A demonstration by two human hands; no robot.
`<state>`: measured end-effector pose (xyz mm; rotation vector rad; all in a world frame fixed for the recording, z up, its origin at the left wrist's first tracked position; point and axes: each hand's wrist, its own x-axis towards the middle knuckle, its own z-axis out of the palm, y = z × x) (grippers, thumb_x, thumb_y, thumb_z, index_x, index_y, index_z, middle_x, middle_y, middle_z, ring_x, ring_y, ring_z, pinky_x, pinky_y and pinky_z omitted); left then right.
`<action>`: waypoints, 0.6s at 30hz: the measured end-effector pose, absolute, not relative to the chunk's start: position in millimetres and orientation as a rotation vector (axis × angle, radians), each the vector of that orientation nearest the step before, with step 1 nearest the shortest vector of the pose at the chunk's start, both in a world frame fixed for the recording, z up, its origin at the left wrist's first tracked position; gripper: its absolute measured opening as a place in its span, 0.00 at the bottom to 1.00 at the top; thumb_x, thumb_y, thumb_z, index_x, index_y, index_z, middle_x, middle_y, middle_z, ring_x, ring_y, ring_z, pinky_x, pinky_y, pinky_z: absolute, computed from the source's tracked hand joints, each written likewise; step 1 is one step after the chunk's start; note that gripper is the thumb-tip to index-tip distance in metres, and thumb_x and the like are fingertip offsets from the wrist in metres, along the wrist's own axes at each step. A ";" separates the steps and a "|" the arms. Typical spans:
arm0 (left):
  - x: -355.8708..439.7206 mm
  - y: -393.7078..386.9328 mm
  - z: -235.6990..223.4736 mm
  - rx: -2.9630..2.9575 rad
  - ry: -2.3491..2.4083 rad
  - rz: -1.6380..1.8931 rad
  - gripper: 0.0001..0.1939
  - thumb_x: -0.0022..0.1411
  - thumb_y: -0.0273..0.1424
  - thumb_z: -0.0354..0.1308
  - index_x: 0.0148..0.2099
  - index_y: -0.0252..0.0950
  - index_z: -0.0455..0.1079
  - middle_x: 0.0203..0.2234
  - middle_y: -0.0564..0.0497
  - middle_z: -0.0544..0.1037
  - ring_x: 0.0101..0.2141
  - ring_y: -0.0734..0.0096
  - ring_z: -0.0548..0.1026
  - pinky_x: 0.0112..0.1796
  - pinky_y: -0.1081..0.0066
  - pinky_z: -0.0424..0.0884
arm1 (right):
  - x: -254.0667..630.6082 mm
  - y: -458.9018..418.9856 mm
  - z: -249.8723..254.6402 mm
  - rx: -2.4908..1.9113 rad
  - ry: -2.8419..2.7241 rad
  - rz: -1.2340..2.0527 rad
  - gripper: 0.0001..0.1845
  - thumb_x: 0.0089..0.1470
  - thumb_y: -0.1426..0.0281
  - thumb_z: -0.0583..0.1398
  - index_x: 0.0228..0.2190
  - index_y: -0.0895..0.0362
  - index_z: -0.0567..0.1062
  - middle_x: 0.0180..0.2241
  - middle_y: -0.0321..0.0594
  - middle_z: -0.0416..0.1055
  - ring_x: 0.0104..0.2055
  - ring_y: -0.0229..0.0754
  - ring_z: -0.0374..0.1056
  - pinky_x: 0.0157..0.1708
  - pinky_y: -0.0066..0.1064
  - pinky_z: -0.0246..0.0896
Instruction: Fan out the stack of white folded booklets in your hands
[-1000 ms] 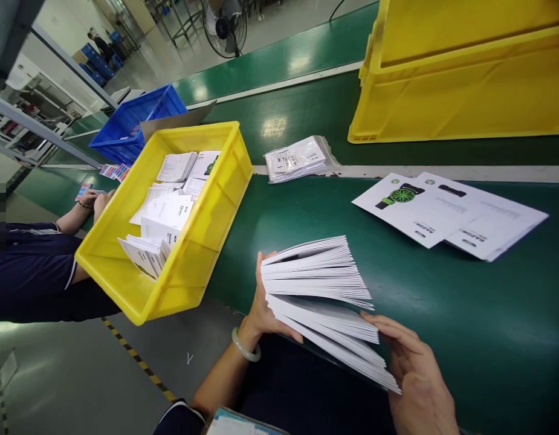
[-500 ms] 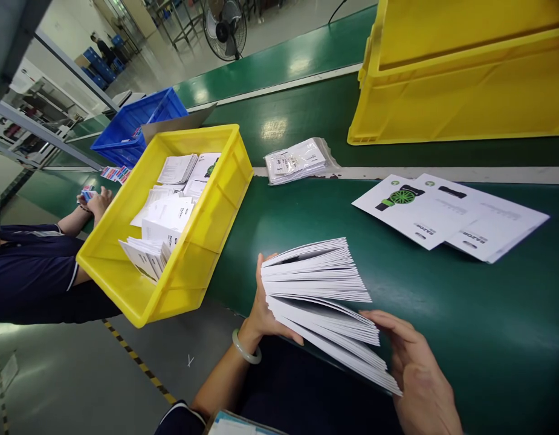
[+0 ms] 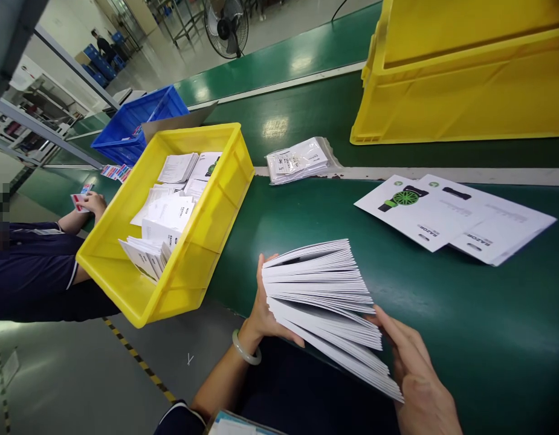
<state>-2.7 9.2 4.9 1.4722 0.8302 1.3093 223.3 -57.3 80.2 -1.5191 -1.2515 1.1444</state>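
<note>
A thick stack of white booklets [image 3: 324, 302] is held in front of me, its right edges fanned into several wedges. My left hand [image 3: 268, 311] is closed around its left end, thumb along the lower side and fingers behind. At the fanned right edge, my right hand [image 3: 417, 362] has its fingertips against the sheets and its palm near the lower corner; its thumb is hidden. Farther right, printed booklets [image 3: 408, 211] with a green and black picture and the word RAZOR overlap on the green work surface [image 3: 301, 217].
A yellow crate [image 3: 216, 223] with paper stacks stands at left, a blue crate [image 3: 143, 121] behind it. A bagged bundle [image 3: 301, 160] lies mid-table. A large yellow crate [image 3: 465, 103] stands at far right. At left, a co-worker's hand [image 3: 94, 204] holds small printed cards.
My right fingertips have slid slightly down along the fanned edge, and the gap between the upper and middle wedges has narrowed. The co-worker's hands have shifted with their cards.
</note>
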 end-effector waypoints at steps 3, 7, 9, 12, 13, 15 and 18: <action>-2.9 9.4 3.5 1.481 0.814 1.315 0.77 0.40 0.52 0.78 0.79 0.63 0.29 0.72 0.46 0.48 0.72 0.46 0.49 0.72 0.51 0.38 | 231.3 -49.6 69.5 -1.466 -1.348 1.119 0.53 0.60 0.32 0.49 0.69 0.58 0.67 0.51 0.55 0.68 0.45 0.54 0.68 0.40 0.41 0.68; -3.1 9.1 2.8 1.497 0.809 1.328 0.77 0.40 0.52 0.78 0.79 0.61 0.29 0.73 0.46 0.48 0.72 0.47 0.49 0.72 0.53 0.39 | 236.6 -45.4 57.7 -1.454 -1.370 1.104 0.52 0.61 0.33 0.50 0.69 0.59 0.66 0.51 0.56 0.68 0.52 0.59 0.68 0.47 0.45 0.69; -3.1 9.0 3.3 1.493 0.806 1.332 0.79 0.38 0.49 0.80 0.80 0.60 0.29 0.73 0.45 0.48 0.73 0.46 0.49 0.72 0.53 0.39 | 238.4 -47.1 51.8 -1.441 -1.395 1.095 0.50 0.64 0.36 0.50 0.71 0.60 0.63 0.52 0.56 0.68 0.54 0.61 0.68 0.49 0.45 0.69; -2.4 9.3 4.6 1.492 0.793 1.345 0.80 0.37 0.48 0.80 0.80 0.58 0.29 0.73 0.45 0.48 0.73 0.48 0.49 0.72 0.57 0.39 | 241.3 -51.7 43.2 -1.345 -1.518 1.026 0.40 0.72 0.46 0.44 0.74 0.55 0.55 0.56 0.52 0.66 0.60 0.53 0.66 0.53 0.35 0.69; -2.2 9.5 5.0 1.497 0.785 1.351 0.79 0.38 0.50 0.79 0.80 0.58 0.30 0.73 0.45 0.48 0.73 0.49 0.49 0.72 0.58 0.39 | 241.9 -53.3 41.3 -1.308 -1.568 0.991 0.37 0.74 0.50 0.42 0.75 0.53 0.53 0.57 0.50 0.65 0.61 0.48 0.65 0.54 0.29 0.68; -1.8 10.1 5.7 1.513 0.774 1.348 0.77 0.41 0.51 0.78 0.80 0.58 0.29 0.73 0.45 0.48 0.73 0.51 0.50 0.72 0.59 0.40 | 241.9 -56.2 39.6 -1.259 -1.624 0.945 0.34 0.76 0.54 0.40 0.76 0.51 0.50 0.59 0.47 0.63 0.64 0.40 0.62 0.56 0.19 0.64; -2.2 11.0 5.7 1.539 0.767 1.338 0.78 0.41 0.51 0.78 0.80 0.57 0.28 0.73 0.45 0.48 0.73 0.52 0.50 0.72 0.60 0.40 | 239.1 -59.1 41.7 -1.269 -1.566 0.988 0.32 0.76 0.57 0.40 0.75 0.47 0.51 0.64 0.43 0.60 0.67 0.36 0.59 0.60 0.16 0.59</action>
